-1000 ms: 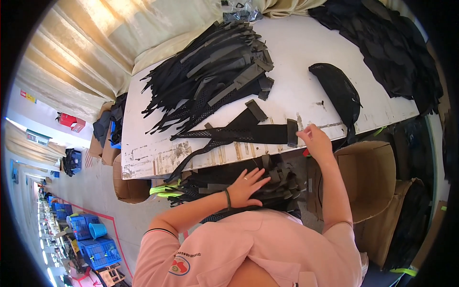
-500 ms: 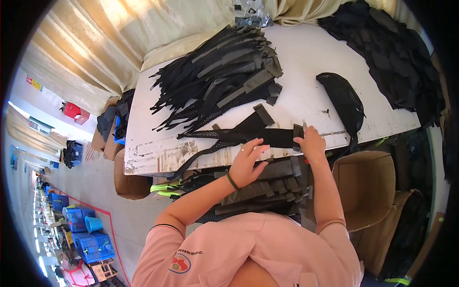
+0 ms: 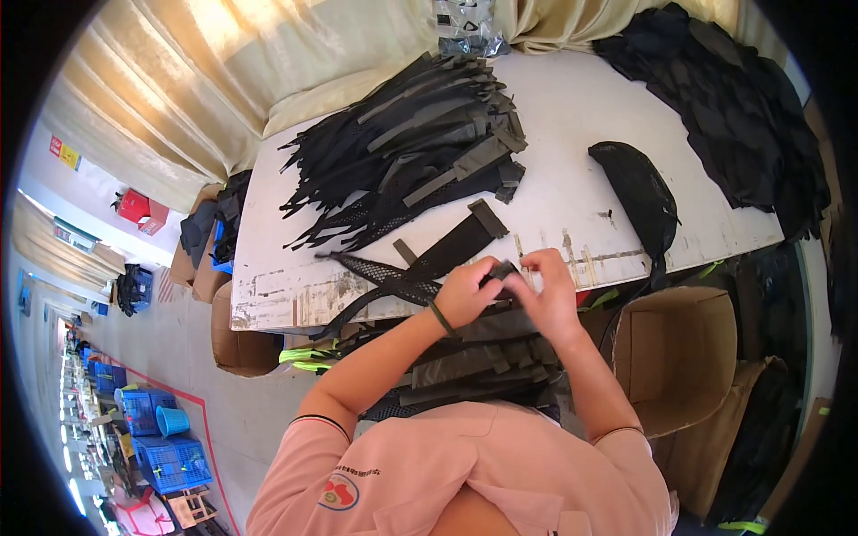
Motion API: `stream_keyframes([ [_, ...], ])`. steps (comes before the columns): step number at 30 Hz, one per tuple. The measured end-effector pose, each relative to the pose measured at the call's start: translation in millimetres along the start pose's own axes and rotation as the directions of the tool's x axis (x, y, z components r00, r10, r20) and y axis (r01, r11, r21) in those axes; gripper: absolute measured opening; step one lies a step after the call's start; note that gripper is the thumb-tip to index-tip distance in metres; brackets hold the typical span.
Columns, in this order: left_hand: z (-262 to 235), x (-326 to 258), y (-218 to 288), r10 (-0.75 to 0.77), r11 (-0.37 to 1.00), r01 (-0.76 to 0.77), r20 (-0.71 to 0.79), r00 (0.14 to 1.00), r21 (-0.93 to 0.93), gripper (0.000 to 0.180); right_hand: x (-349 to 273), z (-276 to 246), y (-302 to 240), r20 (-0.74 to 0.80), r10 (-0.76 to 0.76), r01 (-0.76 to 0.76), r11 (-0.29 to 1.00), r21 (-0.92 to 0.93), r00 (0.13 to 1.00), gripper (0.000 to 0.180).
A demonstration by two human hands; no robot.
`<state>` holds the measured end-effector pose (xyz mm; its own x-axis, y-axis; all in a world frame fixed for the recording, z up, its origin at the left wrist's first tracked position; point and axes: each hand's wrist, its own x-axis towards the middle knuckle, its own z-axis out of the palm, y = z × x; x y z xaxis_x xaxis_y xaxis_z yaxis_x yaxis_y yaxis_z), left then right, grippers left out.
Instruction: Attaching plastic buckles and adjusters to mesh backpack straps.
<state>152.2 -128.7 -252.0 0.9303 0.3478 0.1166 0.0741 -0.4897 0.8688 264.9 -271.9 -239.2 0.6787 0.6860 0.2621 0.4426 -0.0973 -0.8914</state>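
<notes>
A black mesh strap point(image 3: 460, 257) with stiff grey end tabs lies near the table's front edge, its narrow tails trailing left. One wide arm of it runs back to a grey tab point(image 3: 488, 218) on the table. The other tabbed end is bunched up between my hands. My left hand point(image 3: 468, 293) pinches it from the left. My right hand point(image 3: 547, 290), slightly blurred, closes on the same end from the right, thumb towards the left hand. Part of this end is hidden by my fingers. To the right lies a black half-moon pouch-like piece point(image 3: 639, 192).
A heap of similar straps point(image 3: 402, 134) covers the white table's point(image 3: 554, 98) back left. Black fabric pieces point(image 3: 724, 107) are piled at the far right. Below the edge stand an open cardboard box point(image 3: 675, 357) and more straps point(image 3: 474, 357). Blue baskets point(image 3: 174, 460) stand on the left floor.
My right hand has come left and nearer to me, bringing the strap's tabbed end off the table to my left hand. My left hand has closed on it.
</notes>
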Motion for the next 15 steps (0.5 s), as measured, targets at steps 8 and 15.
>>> stream_keyframes([
  [8, -14.8, 3.1, -3.9, -0.102, 0.954, 0.117, 0.067, 0.993, -0.276, 0.011, -13.0, 13.0, 0.6, 0.06, -0.4, 0.383, 0.809, -0.445, 0.914, 0.044],
  [15, -20.4, -9.4, 1.4, -0.061, 0.996, 0.064, 0.042, 0.997, -0.068, 0.021, 4.6, 6.3, -1.9, 0.331, -0.33, 0.46, 0.742, -0.489, 0.884, 0.011],
])
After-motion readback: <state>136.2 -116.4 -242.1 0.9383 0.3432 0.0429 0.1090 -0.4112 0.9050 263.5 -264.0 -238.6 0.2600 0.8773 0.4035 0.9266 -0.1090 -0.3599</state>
